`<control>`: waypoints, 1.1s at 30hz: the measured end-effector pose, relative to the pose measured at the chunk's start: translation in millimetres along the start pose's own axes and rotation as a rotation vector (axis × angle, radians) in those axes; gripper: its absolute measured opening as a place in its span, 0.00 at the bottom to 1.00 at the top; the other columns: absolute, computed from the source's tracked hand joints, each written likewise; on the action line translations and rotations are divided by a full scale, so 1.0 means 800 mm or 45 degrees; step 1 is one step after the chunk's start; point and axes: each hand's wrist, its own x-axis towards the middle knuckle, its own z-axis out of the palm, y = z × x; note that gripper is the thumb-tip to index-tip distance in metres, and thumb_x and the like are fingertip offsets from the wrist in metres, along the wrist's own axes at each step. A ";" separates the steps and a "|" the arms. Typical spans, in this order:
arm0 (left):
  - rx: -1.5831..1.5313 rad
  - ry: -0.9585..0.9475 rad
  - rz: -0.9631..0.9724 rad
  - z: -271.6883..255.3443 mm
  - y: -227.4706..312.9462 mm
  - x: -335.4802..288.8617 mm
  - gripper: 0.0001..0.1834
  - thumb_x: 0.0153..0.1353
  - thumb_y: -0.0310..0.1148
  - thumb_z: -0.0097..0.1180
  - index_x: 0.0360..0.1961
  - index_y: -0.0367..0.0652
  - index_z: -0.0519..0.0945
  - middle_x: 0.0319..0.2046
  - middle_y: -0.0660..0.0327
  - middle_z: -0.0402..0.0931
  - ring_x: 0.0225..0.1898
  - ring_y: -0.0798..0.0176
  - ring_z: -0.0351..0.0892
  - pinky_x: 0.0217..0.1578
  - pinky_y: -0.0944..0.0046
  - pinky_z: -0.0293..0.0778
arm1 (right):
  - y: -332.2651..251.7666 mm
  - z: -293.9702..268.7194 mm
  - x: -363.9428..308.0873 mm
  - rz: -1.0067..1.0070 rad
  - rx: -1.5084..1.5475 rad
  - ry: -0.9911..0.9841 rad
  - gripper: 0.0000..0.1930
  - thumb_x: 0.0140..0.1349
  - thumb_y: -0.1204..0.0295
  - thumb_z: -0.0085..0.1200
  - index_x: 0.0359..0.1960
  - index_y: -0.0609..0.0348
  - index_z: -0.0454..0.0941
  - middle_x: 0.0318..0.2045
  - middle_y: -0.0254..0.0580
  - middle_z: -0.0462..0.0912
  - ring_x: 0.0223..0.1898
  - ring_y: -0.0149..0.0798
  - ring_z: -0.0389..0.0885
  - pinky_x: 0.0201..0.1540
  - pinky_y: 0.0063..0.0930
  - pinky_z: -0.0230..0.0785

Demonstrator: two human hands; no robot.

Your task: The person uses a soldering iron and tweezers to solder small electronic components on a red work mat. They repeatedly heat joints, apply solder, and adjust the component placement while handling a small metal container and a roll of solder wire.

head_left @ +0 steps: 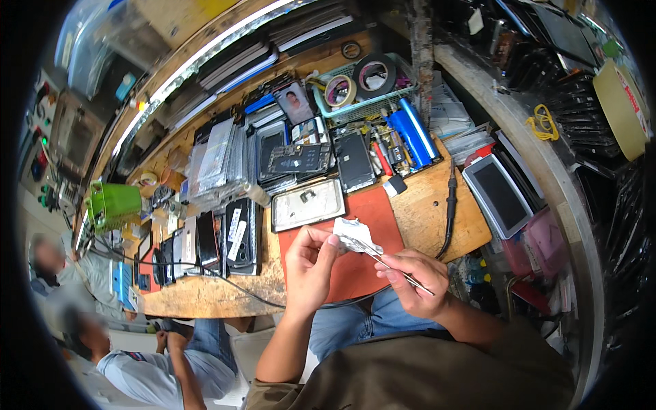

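**Tweezer tips meet the white piece from the right**

Left hand [309, 263] pinches a small crumpled white piece [355, 234] over the red mat [362, 225], near its front edge. Right hand [413, 281] is closed on thin metal tweezers [383, 262]; their long axis slants up-left, tips touching the piece's lower right side. Silver phone frame [307, 203] lies just behind the mat.

In the middle of the picture, the left hand [309, 263] pinches a small white crumpled piece [355, 236]. The right hand [413, 280] holds thin metal tweezers [383, 263], and their tip touches the white piece. Under the hands lies a red mat [372, 205] on a wooden table [205, 294]. Above the mat sits a phone frame [307, 203]. Rolls of tape [359, 78] lie in a basket near the top.
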 end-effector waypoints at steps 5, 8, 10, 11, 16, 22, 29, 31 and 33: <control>-0.533 0.143 0.000 -0.016 -0.010 -0.052 0.12 0.77 0.25 0.67 0.57 0.37 0.82 0.45 0.61 0.88 0.45 0.71 0.86 0.50 0.68 0.82 | -0.014 0.038 -0.012 0.111 0.166 -0.069 0.11 0.77 0.84 0.58 0.57 0.72 0.84 0.40 0.55 0.93 0.37 0.42 0.95 0.40 0.34 0.88; -0.362 0.195 0.217 -0.023 -0.024 -0.067 0.12 0.74 0.23 0.70 0.56 0.36 0.86 0.45 0.60 0.88 0.45 0.69 0.85 0.48 0.66 0.81 | -0.027 0.052 -0.026 0.542 0.498 -0.109 0.10 0.79 0.79 0.59 0.55 0.74 0.85 0.39 0.51 0.93 0.36 0.39 0.94 0.40 0.29 0.87; -0.066 0.111 0.421 -0.034 -0.031 -0.072 0.09 0.73 0.23 0.70 0.53 0.36 0.89 0.46 0.59 0.88 0.44 0.68 0.85 0.48 0.65 0.81 | -0.025 0.060 -0.032 0.824 0.731 -0.074 0.11 0.83 0.74 0.55 0.53 0.72 0.84 0.37 0.51 0.92 0.34 0.38 0.92 0.38 0.29 0.86; 0.291 0.174 0.430 -0.040 -0.033 -0.078 0.07 0.68 0.23 0.73 0.46 0.39 0.92 0.41 0.59 0.88 0.41 0.62 0.85 0.43 0.62 0.80 | -0.023 0.063 -0.034 0.969 0.844 -0.050 0.12 0.84 0.72 0.53 0.52 0.71 0.84 0.37 0.51 0.91 0.32 0.37 0.91 0.37 0.29 0.85; 1.213 0.107 0.918 -0.068 -0.039 -0.094 0.08 0.58 0.34 0.77 0.38 0.47 0.91 0.27 0.65 0.77 0.34 0.55 0.77 0.34 0.55 0.72 | -0.015 0.067 -0.048 1.354 1.202 -0.194 0.14 0.87 0.67 0.46 0.53 0.67 0.78 0.38 0.57 0.90 0.33 0.42 0.90 0.38 0.35 0.85; 1.677 0.250 1.153 -0.111 -0.020 -0.134 0.11 0.58 0.46 0.75 0.32 0.54 0.89 0.26 0.73 0.76 0.34 0.62 0.72 0.34 0.58 0.66 | -0.036 0.087 -0.058 1.524 1.466 -0.375 0.14 0.87 0.66 0.46 0.58 0.64 0.77 0.45 0.58 0.89 0.41 0.44 0.91 0.44 0.38 0.86; 1.271 1.043 0.800 -0.207 -0.005 -0.131 0.08 0.71 0.31 0.67 0.32 0.43 0.85 0.28 0.59 0.79 0.37 0.53 0.75 0.43 0.52 0.70 | -0.007 0.032 -0.015 1.154 1.234 0.109 0.11 0.84 0.67 0.47 0.49 0.65 0.75 0.37 0.63 0.89 0.31 0.49 0.91 0.34 0.41 0.87; 1.306 0.888 0.646 -0.215 -0.008 -0.134 0.07 0.72 0.29 0.67 0.34 0.40 0.86 0.30 0.57 0.81 0.38 0.51 0.76 0.43 0.52 0.71 | 0.023 -0.002 0.012 0.920 0.485 0.111 0.09 0.85 0.69 0.50 0.50 0.64 0.75 0.36 0.53 0.89 0.32 0.41 0.90 0.38 0.31 0.84; 1.372 0.688 0.597 -0.208 -0.014 -0.134 0.03 0.70 0.27 0.68 0.39 0.39 0.89 0.32 0.56 0.83 0.38 0.50 0.78 0.44 0.52 0.71 | 0.057 -0.018 0.040 0.688 -0.155 0.113 0.09 0.80 0.76 0.58 0.56 0.66 0.78 0.43 0.52 0.89 0.39 0.42 0.90 0.45 0.31 0.82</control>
